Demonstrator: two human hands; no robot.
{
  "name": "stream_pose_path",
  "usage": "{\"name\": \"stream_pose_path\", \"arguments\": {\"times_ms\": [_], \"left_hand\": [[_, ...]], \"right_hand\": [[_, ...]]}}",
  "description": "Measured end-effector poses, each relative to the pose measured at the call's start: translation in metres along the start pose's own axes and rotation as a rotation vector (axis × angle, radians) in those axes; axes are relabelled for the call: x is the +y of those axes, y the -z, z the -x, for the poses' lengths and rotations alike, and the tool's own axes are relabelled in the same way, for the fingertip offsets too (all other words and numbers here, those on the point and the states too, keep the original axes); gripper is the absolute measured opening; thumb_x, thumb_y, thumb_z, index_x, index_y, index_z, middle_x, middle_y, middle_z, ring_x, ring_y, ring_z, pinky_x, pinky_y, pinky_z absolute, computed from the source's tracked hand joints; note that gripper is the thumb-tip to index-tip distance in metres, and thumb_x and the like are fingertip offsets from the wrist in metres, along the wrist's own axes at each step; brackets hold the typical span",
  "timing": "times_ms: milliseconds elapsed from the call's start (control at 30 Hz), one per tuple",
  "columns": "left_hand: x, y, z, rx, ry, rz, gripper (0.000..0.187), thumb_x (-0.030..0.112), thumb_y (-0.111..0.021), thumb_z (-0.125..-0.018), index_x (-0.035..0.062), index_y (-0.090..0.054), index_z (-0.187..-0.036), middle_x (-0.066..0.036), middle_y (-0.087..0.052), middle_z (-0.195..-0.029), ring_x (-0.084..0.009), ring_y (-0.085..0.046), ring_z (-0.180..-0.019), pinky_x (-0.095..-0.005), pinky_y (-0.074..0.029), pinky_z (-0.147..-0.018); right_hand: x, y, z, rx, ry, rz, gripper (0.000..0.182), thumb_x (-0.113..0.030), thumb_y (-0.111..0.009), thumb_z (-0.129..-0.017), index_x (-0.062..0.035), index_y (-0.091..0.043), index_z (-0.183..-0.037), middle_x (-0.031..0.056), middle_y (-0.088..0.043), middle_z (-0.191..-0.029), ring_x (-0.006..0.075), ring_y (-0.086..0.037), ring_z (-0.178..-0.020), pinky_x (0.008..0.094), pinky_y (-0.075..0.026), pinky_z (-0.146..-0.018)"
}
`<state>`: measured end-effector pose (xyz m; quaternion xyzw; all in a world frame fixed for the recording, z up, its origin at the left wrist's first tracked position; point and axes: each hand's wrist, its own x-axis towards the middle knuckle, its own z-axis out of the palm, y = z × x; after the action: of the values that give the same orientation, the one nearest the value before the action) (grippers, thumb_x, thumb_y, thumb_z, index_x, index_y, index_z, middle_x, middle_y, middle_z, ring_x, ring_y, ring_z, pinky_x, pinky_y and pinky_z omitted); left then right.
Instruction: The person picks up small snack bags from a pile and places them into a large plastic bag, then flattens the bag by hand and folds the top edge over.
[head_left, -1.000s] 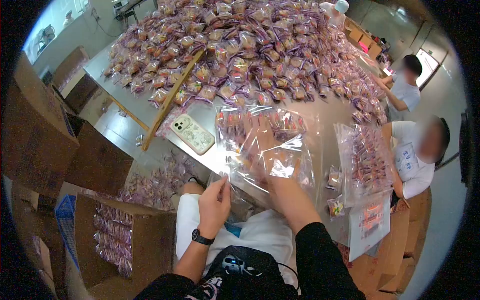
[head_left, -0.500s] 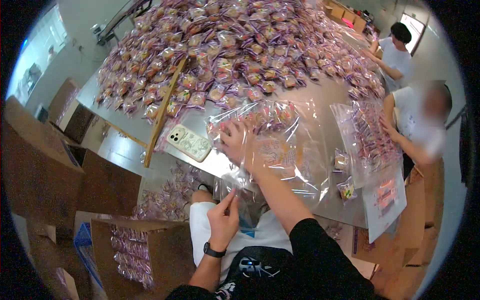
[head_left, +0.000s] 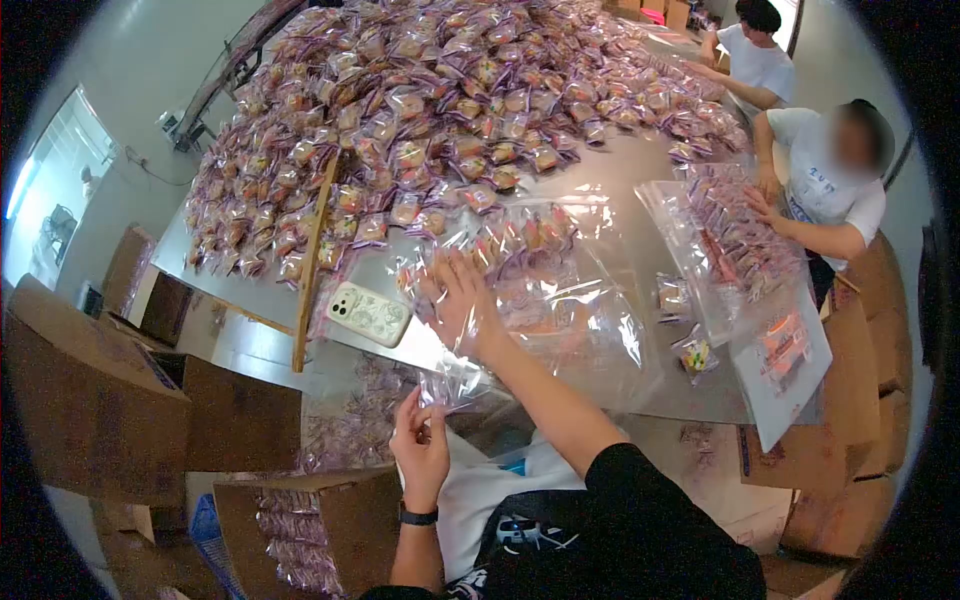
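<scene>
A large clear plastic bag point(head_left: 600, 345) lies flat on the metal table, with a row of wrapped snack packets point(head_left: 530, 235) inside its far part. My right hand point(head_left: 460, 305) rests palm down at the left end of that row, fingers stretched over the packets and plastic. At the table's near edge, my left hand point(head_left: 420, 450) pinches the bag's near left corner between thumb and fingers. Close to the left of my right hand lies a phone in a patterned case point(head_left: 368, 314).
A huge heap of wrapped packets point(head_left: 430, 110) covers the far table, with a wooden strip point(head_left: 316, 260) along its left. Two loose packets point(head_left: 693, 352) lie right of the bag. Opposite, a person point(head_left: 825, 190) handles another filled bag point(head_left: 725, 250). Cardboard boxes point(head_left: 240, 390) stand at left.
My left hand has moved up and slightly left with the bag's corner. My right hand has flattened out over the packets. The whole view has shifted a little.
</scene>
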<state>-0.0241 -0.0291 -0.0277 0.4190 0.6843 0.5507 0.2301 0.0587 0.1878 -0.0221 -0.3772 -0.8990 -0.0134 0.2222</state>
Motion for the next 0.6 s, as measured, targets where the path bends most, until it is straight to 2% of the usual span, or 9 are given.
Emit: {"name": "stream_pose_path", "arguments": {"times_ms": [67, 100, 167, 233, 333, 433, 533, 600], "left_hand": [[0.001, -0.004, 0.008, -0.041, 0.098, 0.047, 0.017, 0.010, -0.068, -0.099, 0.0005, -0.073, -0.113, -0.005, -0.074, -0.094, -0.0042, -0.061, -0.072, -0.0214, -0.047, -0.057], [0.006, -0.005, 0.013, -0.051, 0.043, 0.013, 0.018, 0.010, -0.069, -0.098, 0.0008, -0.073, -0.113, -0.005, -0.075, -0.094, -0.0039, -0.059, -0.071, -0.0210, -0.046, -0.056], [0.016, -0.008, 0.016, -0.074, -0.078, -0.061, 0.020, 0.010, -0.071, -0.097, 0.0013, -0.073, -0.115, -0.005, -0.076, -0.094, -0.0033, -0.056, -0.069, -0.0202, -0.042, -0.055], [0.018, -0.006, 0.018, -0.087, -0.066, -0.034, 0.020, 0.011, -0.073, -0.095, 0.0013, -0.074, -0.113, -0.005, -0.076, -0.094, -0.0047, -0.058, -0.068, -0.0202, -0.045, -0.056], [0.018, 0.001, 0.023, -0.078, -0.072, -0.053, 0.020, 0.010, -0.075, -0.093, 0.0008, -0.074, -0.111, -0.005, -0.076, -0.094, -0.0050, -0.059, -0.068, -0.0204, -0.046, -0.056], [0.014, 0.004, 0.026, -0.089, -0.062, -0.066, 0.018, 0.009, -0.077, -0.091, 0.0006, -0.075, -0.108, -0.005, -0.075, -0.093, -0.0054, -0.059, -0.067, -0.0209, -0.047, -0.057], [0.015, -0.002, 0.036, -0.044, -0.082, -0.049, 0.016, 0.008, -0.078, -0.090, 0.0008, -0.075, -0.104, -0.004, -0.074, -0.090, -0.0057, -0.059, -0.066, -0.0215, -0.048, -0.058], [0.015, -0.007, 0.039, -0.013, -0.109, -0.049, 0.014, 0.008, -0.078, -0.090, 0.0010, -0.074, -0.102, -0.004, -0.073, -0.087, -0.0061, -0.060, -0.066, -0.0221, -0.049, -0.059]], "right_hand": [[0.009, -0.003, 0.007, 0.047, 0.038, 0.111, 0.066, -0.042, -0.057, -0.096, -0.0125, -0.045, -0.154, 0.0216, -0.036, -0.162, 0.0421, -0.025, -0.153, 0.0553, -0.012, -0.127], [0.011, -0.005, 0.011, 0.068, 0.056, 0.156, 0.067, -0.042, -0.058, -0.096, -0.0129, -0.044, -0.154, 0.0220, -0.036, -0.162, 0.0420, -0.026, -0.153, 0.0552, -0.012, -0.127], [0.015, -0.007, 0.018, 0.095, 0.016, 0.037, 0.076, -0.039, -0.062, -0.092, -0.0040, -0.038, -0.156, 0.0253, -0.035, -0.161, 0.0446, -0.025, -0.152, 0.0543, -0.014, -0.127], [0.016, -0.007, 0.026, 0.125, -0.040, -0.082, 0.084, -0.033, -0.066, -0.089, 0.0044, -0.032, -0.156, 0.0294, -0.035, -0.159, 0.0481, -0.025, -0.151, 0.0544, -0.019, -0.126], [0.021, 0.000, 0.042, 0.140, -0.039, -0.131, 0.087, -0.031, -0.066, -0.088, 0.0091, -0.029, -0.155, 0.0301, -0.034, -0.159, 0.0485, -0.025, -0.151, 0.0558, -0.019, -0.125], [0.021, 0.010, 0.060, 0.145, -0.012, -0.021, 0.089, -0.032, -0.066, -0.088, 0.0085, -0.027, -0.157, 0.0305, -0.033, -0.160, 0.0486, -0.024, -0.152, 0.0569, -0.019, -0.125], [0.011, 0.041, 0.081, 0.026, -0.112, -0.011, 0.091, -0.035, -0.066, -0.088, 0.0076, -0.025, -0.158, 0.0304, -0.031, -0.161, 0.0474, -0.023, -0.152, 0.0583, -0.020, -0.124], [0.005, 0.060, 0.091, -0.155, -0.132, -0.042, 0.089, -0.037, -0.065, -0.090, 0.0065, -0.026, -0.158, 0.0303, -0.031, -0.162, 0.0468, -0.025, -0.152, 0.0588, -0.022, -0.123]]}}
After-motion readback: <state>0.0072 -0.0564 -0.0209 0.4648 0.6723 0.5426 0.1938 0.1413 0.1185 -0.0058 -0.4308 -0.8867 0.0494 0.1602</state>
